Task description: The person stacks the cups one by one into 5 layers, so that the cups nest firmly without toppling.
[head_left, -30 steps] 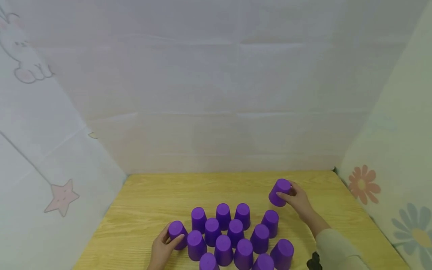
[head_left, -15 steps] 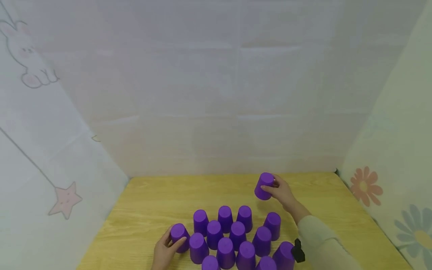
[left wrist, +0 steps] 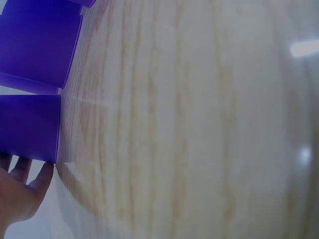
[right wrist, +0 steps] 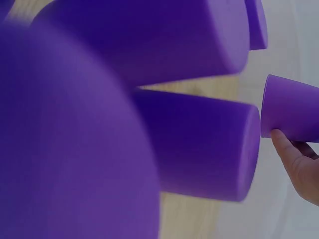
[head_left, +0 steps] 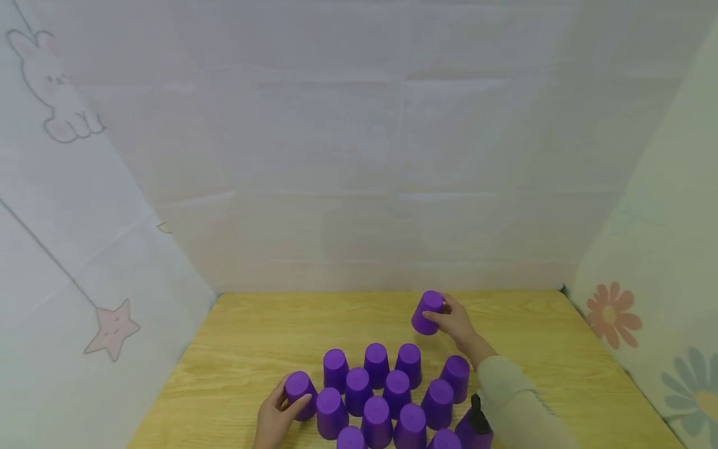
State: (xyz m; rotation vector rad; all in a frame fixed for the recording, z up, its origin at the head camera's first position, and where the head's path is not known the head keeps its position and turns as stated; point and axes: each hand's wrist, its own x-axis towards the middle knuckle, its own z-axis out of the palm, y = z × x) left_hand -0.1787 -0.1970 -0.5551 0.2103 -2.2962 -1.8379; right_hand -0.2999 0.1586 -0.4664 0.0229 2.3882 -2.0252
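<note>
Right hand [head_left: 457,321], lower right of centre in head view: grip closed round right-hand cup [head_left: 426,317], thumb on near side, fingers behind. Cup is purple, held clear of the surface [head_left: 247,340], closed end up, mouth down. Long axis near vertical but tilted, closed end leaning toward frame right. In right wrist view same cup lies along the frame at right edge, mouth to the left, thumb at the lower rim side.

Left hand [head_left: 272,416], bottom of head view, left of middle: grip closed on left-hand cup [head_left: 299,399], thumb on near side. Mouth down, closed end up, axis roughly upright; left wrist view shows its rim end toward the surface.

Other purple cups [head_left: 357,394] fill bottom centre in loose slanting rows, all mouth down, axes upright. One stands just beside left-hand cup; contact unclear. Pale sleeve [head_left: 516,402] on right arm; black object [head_left: 477,415] beside it overlaps a cup at bottom right.
</note>
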